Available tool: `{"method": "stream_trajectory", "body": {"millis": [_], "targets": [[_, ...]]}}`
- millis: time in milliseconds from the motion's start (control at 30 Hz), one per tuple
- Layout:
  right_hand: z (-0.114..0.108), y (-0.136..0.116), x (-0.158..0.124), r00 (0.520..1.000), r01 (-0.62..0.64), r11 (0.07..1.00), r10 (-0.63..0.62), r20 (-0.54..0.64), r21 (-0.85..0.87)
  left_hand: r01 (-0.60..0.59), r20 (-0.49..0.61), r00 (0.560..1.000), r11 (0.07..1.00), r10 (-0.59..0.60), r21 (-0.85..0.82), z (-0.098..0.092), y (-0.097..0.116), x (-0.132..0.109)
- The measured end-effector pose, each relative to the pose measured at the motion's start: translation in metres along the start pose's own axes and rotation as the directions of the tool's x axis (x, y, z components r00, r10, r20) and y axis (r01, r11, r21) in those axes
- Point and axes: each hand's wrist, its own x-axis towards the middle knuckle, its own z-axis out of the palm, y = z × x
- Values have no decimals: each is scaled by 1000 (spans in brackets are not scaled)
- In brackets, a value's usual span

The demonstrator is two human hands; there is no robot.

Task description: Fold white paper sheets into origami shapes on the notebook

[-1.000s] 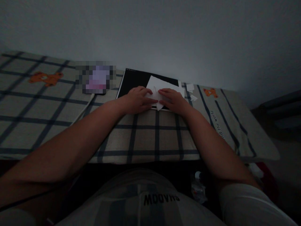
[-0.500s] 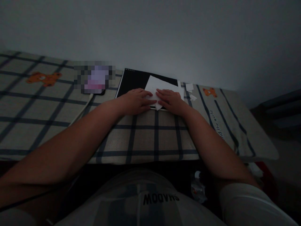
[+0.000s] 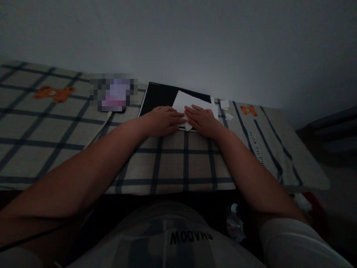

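A white sheet of paper [image 3: 186, 99] lies on a black board [image 3: 158, 96] at the far side of the checked cloth. My left hand [image 3: 163, 120] rests flat on the paper's near left part, fingers stretched out. Beside it, my right hand [image 3: 203, 120] lies flat on the paper too, its fingertips touching those of the left. The paper's near edge is hidden under both hands, with a small white corner [image 3: 188, 127] showing between them.
A checked cloth with orange bear prints [image 3: 52, 92] covers the surface [image 3: 178, 160]. A blurred-out object [image 3: 113, 94] with a pale cable [image 3: 97, 131] sits left of the board. Small white paper scraps [image 3: 225, 104] lie to the board's right. A plain wall rises behind.
Both hands have slid closer together on the paper, so their fingertips now meet. The paper's near part is pressed flatter.
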Motion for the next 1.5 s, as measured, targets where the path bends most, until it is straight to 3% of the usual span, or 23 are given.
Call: {"method": "stream_trajectory", "body": {"millis": [333, 933, 1500], "targets": [[-2, -5, 1, 1000, 24, 998, -25, -17, -61, 15, 15, 1000, 1000, -15, -27, -3, 2, 2], [2, -5, 20, 1000, -21, 1000, 21, 15, 3, 48, 18, 999, 996, -47, -71, -5, 3, 1], [-20, 3, -1, 1000, -24, 1000, 24, -3, -14, 30, -21, 999, 998, -32, -55, -7, 7, 0]]}}
